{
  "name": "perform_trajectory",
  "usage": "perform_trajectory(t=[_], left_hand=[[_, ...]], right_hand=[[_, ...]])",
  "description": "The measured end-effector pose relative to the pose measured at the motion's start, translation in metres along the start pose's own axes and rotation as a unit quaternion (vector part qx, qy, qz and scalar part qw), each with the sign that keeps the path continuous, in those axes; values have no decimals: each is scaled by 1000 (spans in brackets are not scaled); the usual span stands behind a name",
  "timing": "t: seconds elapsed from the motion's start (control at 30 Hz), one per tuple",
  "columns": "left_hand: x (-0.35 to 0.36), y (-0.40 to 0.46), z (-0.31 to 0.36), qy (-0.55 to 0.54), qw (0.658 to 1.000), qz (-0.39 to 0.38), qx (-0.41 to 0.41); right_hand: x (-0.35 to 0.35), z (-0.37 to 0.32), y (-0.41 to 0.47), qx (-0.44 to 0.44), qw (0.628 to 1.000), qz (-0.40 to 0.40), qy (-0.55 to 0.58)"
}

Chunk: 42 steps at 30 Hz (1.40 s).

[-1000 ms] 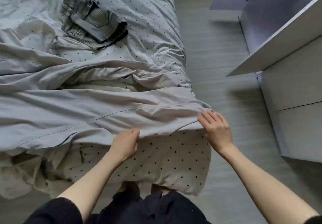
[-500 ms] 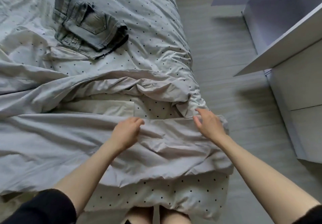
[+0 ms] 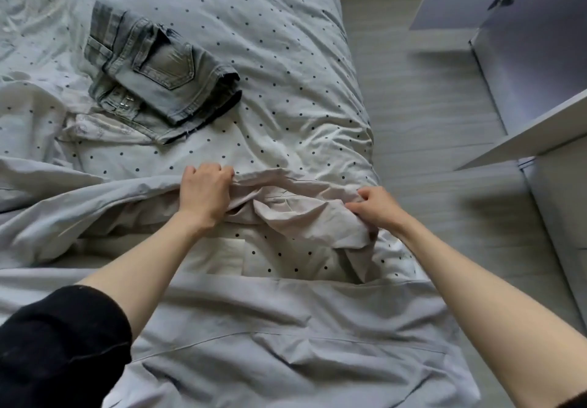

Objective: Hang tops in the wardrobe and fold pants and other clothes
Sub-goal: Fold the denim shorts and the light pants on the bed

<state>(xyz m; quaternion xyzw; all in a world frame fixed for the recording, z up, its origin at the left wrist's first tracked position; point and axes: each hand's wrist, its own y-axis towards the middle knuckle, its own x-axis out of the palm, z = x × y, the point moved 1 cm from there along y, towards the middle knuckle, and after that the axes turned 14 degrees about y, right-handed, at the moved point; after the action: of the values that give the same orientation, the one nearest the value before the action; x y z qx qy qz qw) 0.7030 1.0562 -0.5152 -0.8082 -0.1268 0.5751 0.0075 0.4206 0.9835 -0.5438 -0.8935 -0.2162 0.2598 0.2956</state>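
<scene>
A pair of light grey pants [image 3: 270,328] lies spread across the near part of the bed, one part folded over itself toward the far side. My left hand [image 3: 203,194] grips the far folded edge of the grey fabric with curled fingers. My right hand [image 3: 374,206] pinches a crumpled bunch of the same fabric near the bed's right edge. A folded pair of faded denim jeans [image 3: 155,67] rests farther back on the left of the bed, apart from both hands.
The bed carries a white duvet with small black dots [image 3: 286,42]. A grey wood floor [image 3: 428,121] runs along the right. White wardrobe panels and an open door [image 3: 524,58] stand at the right edge.
Both hands have carried the near edge of the grey pants away from me and over the rest of the garment. The fabric now bunches under my right hand.
</scene>
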Motion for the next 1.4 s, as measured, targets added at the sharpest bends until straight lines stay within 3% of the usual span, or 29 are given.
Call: perform_trajectory(t=[0.07,0.13,0.3,0.37,0.43,0.53,0.6,0.7,0.8,0.87,0.93,1.07,1.13,1.23,1.33,1.4], left_hand=[[-15,-2,-1,-39,997,49,-34],[-34,-2,-5,-76,989,117,-49],[-92,0,-12,-147,951,251,-105],[-97,-13,1,-154,955,248,-53],[-88,-32,22,-143,969,200,39],[-51,-63,51,-87,989,2,119],[-24,-79,64,-51,980,-107,159],[-7,-95,72,-59,953,-205,215],[-2,-100,64,-133,950,-186,212],[-10,-91,49,-184,962,-76,189],[-15,-73,33,-178,971,19,156],[-19,-24,10,-99,991,53,69],[-16,4,-2,-56,997,45,32],[-3,37,-25,-51,996,-56,-45],[8,43,-39,-41,988,-145,-11],[9,43,-49,-33,986,-162,4]], right_hand=[[-18,-22,-1,-64,980,144,-122],[-37,-50,-6,-162,934,250,-197],[-78,-97,-24,-348,809,339,-330],[-86,-95,-30,-361,781,353,-366],[-90,-79,-33,-328,794,328,-392],[-81,-34,-36,-197,820,228,-487],[-69,1,-38,-88,848,125,-508],[-47,41,-42,37,875,-30,-481],[-34,53,-40,28,884,-21,-466],[-29,43,-31,-27,898,24,-438],[-23,24,-18,-81,914,51,-394],[-14,-17,16,-156,936,91,-302],[-15,-34,41,-164,943,111,-267],[-12,-50,76,-137,946,75,-284],[-5,-52,91,-126,920,28,-370],[-7,-54,95,-140,903,53,-402]])
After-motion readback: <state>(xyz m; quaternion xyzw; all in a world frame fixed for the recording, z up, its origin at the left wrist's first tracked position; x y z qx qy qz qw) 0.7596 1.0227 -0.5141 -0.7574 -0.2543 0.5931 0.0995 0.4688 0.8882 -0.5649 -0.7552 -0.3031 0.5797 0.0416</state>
